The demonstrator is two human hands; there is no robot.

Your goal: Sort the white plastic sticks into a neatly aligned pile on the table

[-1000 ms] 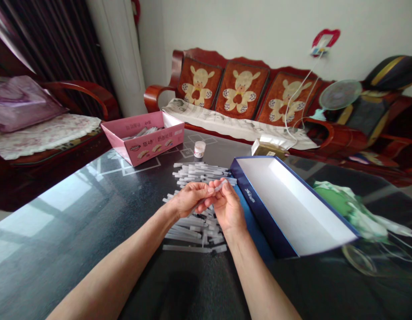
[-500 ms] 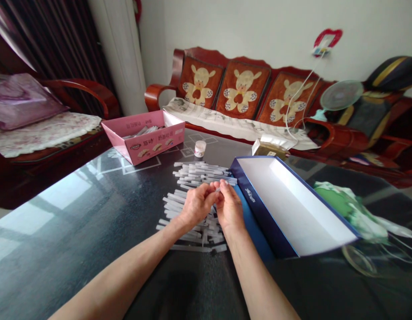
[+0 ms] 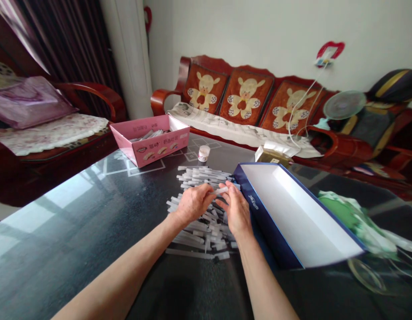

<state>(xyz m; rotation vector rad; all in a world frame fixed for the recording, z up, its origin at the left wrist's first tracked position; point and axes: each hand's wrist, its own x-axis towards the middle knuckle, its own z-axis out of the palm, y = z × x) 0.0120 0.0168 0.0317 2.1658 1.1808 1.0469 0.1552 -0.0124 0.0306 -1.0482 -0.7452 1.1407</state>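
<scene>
My left hand [image 3: 193,204] pinches one end of a whitish, translucent pen [image 3: 221,190] above the middle of the table. At the pen's other end, the thumb and fingertips of my right hand [image 3: 238,208] close on it, the other fingers loosely spread. Below and beyond both hands lies a spread of similar pens [image 3: 195,174], some with dark tips. Shorter whitish pieces, perhaps caps [image 3: 220,243], are heaped nearer to me, partly hidden under my hands.
An open blue box [image 3: 289,213] with a white inside stands to the right. At the back left is a pink box [image 3: 162,146] holding more whitish sticks. A small white cup [image 3: 203,153], a tissue box [image 3: 272,153] and a green-and-white bundle [image 3: 356,218] also rest on the dark table [image 3: 92,226].
My hands have drawn slightly apart, so more of the pen shows between them. My right fingers have loosened. The whole view has shifted slightly.
</scene>
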